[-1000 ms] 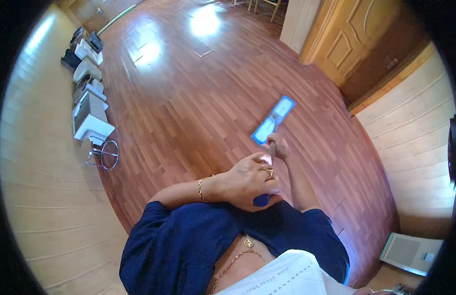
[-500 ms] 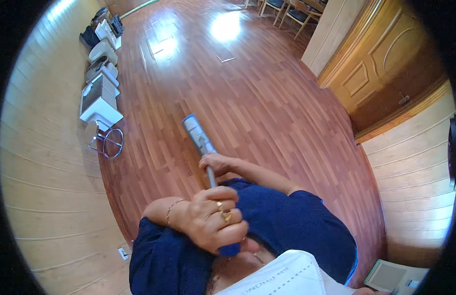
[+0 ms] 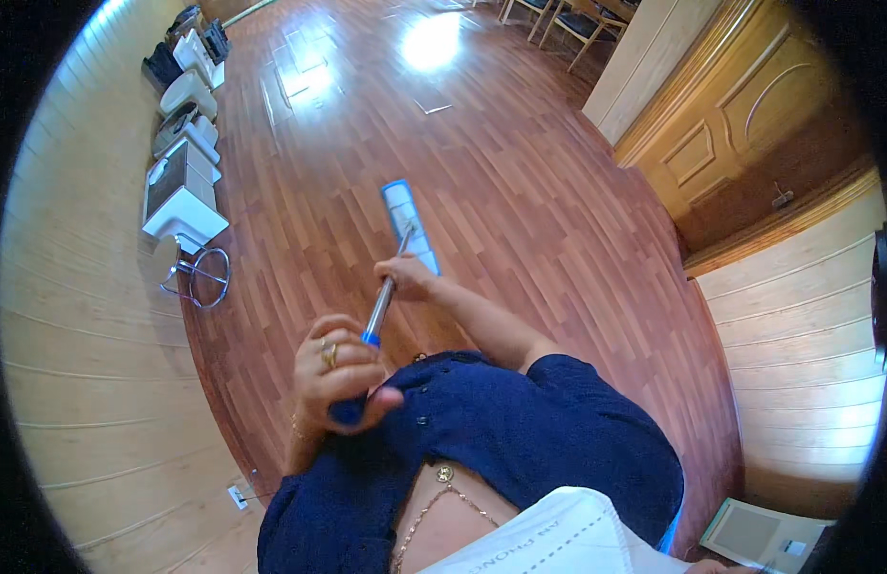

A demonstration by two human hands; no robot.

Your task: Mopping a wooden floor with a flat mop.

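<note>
A flat mop (image 3: 379,312) with a metal pole and a blue grip slants away from my body. Its blue-edged, pale rectangular head (image 3: 399,203) lies on the brown wood-plank floor in front of me. My left hand (image 3: 336,371), wearing rings, is wrapped round the blue grip at the pole's upper end, close to my chest. Further down the pole, my right hand (image 3: 406,276) is closed round the metal, just short of the mop head. Part of the head's near end is hidden behind my right hand.
A round-based chrome stool (image 3: 206,275), a white basin cabinet (image 3: 197,218) and toilet-like white fixtures (image 3: 186,93) line the left wall. On the right is a wooden door (image 3: 725,143). Chairs (image 3: 579,33) stand far right. A pale panel (image 3: 754,536) lies at the lower right.
The mop head has moved forward and slightly right. My left hand has shifted left and forward with the grip, and my right hand has reached further out. Both still hold the mop.
</note>
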